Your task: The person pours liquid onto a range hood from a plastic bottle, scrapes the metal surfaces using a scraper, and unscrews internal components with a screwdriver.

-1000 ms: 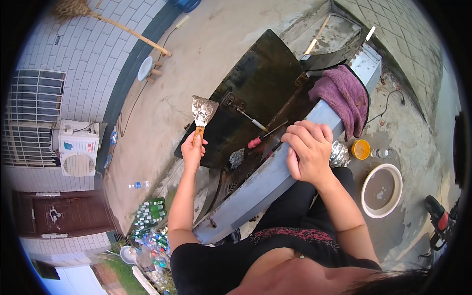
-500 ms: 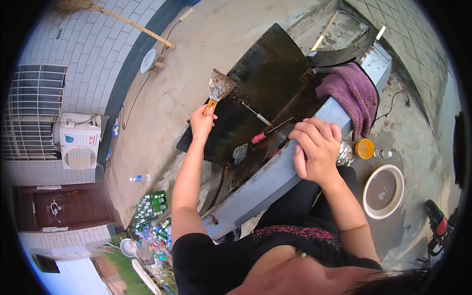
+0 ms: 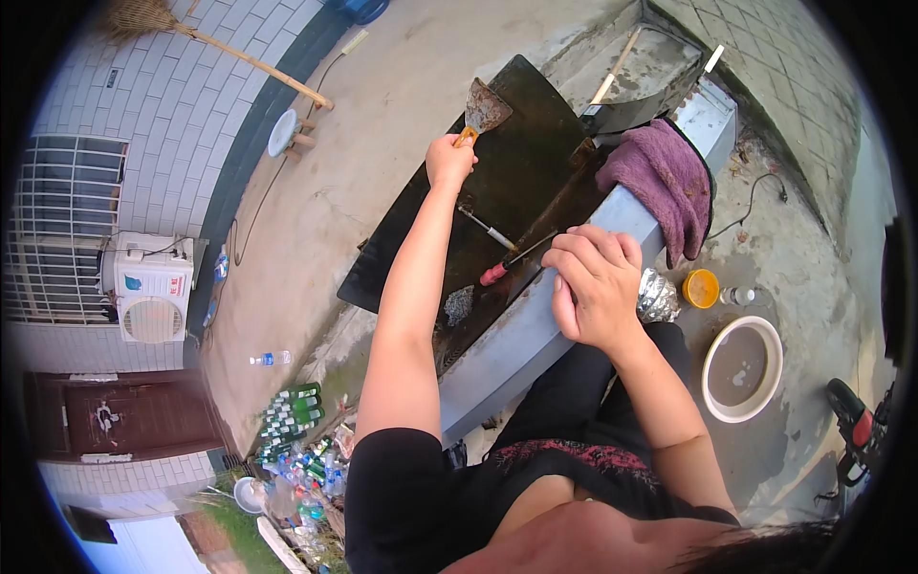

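Observation:
My left hand grips the orange handle of a scraper, whose stained broad blade lies over the upper part of a dark, wet metal panel. At the grey metal beam, my right hand has its fingers curled; what is inside them, if anything, is hidden. A red-handled screwdriver and a wad of steel wool lie in the dark trough between panel and beam. A purple towel drapes over the beam.
To the right are a foil-like silvery bundle, a yellow tub, a clear jar and a white-rimmed basin. Green bottles, a stool and a broom are to the left.
My left hand with the scraper has moved up and right, from the panel's left edge to over its upper part. My right hand has stayed at the beam.

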Available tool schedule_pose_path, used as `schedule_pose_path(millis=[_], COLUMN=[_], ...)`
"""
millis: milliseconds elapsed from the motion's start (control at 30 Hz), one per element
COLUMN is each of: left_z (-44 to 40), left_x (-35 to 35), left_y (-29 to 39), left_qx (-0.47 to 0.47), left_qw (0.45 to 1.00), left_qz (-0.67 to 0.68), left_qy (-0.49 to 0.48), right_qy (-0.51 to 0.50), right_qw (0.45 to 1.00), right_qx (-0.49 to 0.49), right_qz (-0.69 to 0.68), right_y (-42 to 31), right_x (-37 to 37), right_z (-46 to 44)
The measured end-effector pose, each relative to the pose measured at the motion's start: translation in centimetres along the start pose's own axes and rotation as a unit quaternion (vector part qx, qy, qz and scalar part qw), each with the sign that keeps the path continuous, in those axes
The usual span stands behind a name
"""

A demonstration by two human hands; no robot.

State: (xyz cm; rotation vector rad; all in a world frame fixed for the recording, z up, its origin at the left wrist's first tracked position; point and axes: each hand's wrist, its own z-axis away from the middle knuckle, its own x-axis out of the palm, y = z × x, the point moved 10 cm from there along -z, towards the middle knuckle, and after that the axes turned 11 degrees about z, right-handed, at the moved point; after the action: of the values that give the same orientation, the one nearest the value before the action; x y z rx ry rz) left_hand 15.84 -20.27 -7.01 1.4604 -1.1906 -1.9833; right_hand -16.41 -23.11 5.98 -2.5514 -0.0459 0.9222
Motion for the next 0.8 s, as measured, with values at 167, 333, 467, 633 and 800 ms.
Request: schedule_pose_path(millis=[167, 333, 467, 633, 800], left_z=[-0.6, 2.2, 3.0, 1.7, -0.5], left_x=[2.1, 0.6, -3.2, 0.4, 2.7], left_y=[1.9, 2.7, -0.6, 2.3, 4.1], left_qx=[0.007, 0.0, -0.009, 0.008, -0.004], left_qw=[1.0, 0.999, 0.998, 0.996, 0.995], left_qz=[0.002, -0.023, -0.058, -0.088, -0.098], left_qy=[-0.023, -0.041, -0.023, -0.02, -0.01], right_qy=[0.018, 0.014, 0.022, 0.01, 0.011], right_qw=[1.0, 1.0, 0.999, 0.999, 0.999], right_qx=[-0.006, -0.001, 0.012, 0.014, 0.021], right_qz=[-0.002, -0.016, -0.029, -0.033, -0.036], right_y=[-0.1, 0.2, 0.7, 0.7, 1.2], right_x=[-0.5, -0.4, -0.5, -0.2, 0.0], right_z=[0.2, 0.1, 0.4, 0.5, 0.4])
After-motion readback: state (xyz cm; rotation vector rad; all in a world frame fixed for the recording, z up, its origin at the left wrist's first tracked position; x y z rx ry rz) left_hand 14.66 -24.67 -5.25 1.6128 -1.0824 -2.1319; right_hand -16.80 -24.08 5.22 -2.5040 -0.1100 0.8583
